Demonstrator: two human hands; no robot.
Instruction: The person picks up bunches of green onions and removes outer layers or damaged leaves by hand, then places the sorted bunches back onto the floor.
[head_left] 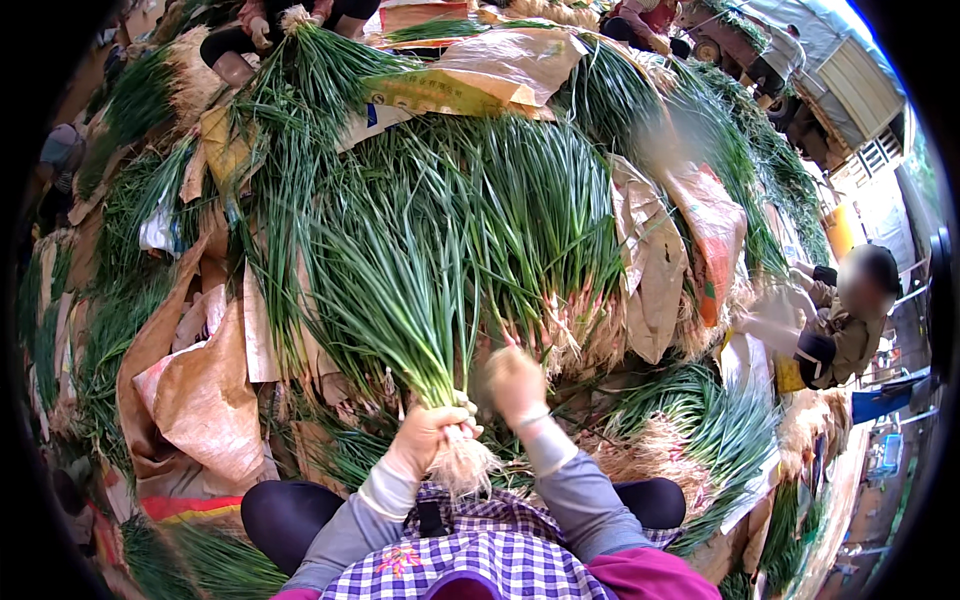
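Firmly Bunched: Green Onions in Hand

Low at six o'clock, the left hand (425, 435) is closed tight around a bundle of green onions (400, 300), gripping just above its pale roots (465, 465) while the leaves fan toward twelve. Just at its three o'clock, the right hand (515, 385) is blurred; whether it grasps anything I cannot tell. Beyond lies a heap of onions (540, 210) among brown sacks (205, 400). Another person (850, 325) sits at three o'clock.

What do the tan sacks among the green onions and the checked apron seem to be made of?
Tan sacks: probably woven plastic, going by the dull sheen and stiff creases; the weave is too small to confirm. Checked apron: soft woven cloth, matte, purple-and-white check with small embroidered flowers.
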